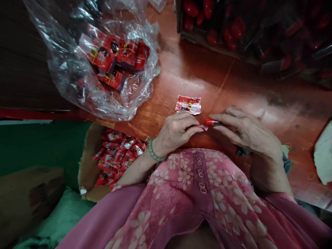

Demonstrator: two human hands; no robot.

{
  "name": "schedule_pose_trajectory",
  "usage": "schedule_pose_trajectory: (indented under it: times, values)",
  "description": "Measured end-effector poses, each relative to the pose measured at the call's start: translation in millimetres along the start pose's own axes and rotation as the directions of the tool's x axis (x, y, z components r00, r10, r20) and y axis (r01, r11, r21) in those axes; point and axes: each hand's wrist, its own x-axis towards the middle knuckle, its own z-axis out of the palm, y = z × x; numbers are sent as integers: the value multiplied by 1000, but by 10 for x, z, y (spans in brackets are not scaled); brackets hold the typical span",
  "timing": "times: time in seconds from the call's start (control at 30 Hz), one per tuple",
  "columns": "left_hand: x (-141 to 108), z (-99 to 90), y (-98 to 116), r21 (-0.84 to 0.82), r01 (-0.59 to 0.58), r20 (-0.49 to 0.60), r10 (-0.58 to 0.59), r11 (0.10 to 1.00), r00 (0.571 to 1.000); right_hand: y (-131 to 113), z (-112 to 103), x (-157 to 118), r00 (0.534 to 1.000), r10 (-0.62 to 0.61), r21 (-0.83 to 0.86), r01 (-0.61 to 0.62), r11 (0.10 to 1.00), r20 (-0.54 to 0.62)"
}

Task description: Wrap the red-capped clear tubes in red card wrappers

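Just in front of my body, my left hand (178,131) is closed in a pinch on the end of a small red printed packet (202,127). Facing it, my right hand (241,128) grips a small item with a red rounded tip (210,122) and a clear part behind it; the fingers cover most of it. The red tip sits close to the packet's end, and I cannot tell whether it is inside. A flat red printed packet (190,104) lies on the table just beyond my left fingers.
Left of my hands, a clear plastic bag (145,86) holds bundles of red packets (111,58). Below it stands an open cardboard box (89,155) with many red packets. At the back right, a dark container (207,45) holds red-tipped items. The table (171,76) has a reddish surface.
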Motion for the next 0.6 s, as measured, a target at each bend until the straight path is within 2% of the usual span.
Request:
schedule_pose_trajectory:
  times: [0.13,0.27,0.43,0.6]
  values:
    - [-20,-3,-52,-117,62,-16,-64,991,998,53,-135,-42,996,47,192,-31,981,-82]
    - [-24,1,-78,-161,73,-25,-78,984,997,26,-143,-29,999,15,307,-2,952,-40]
    - [-16,14,-76,-206,96,6,-97,974,995,6,-76,11,999,-24,294,15,956,25]
    - [-30,37,-94,-195,108,60,-98,975,993,-8,-78,56,985,9,159,-37,987,171]
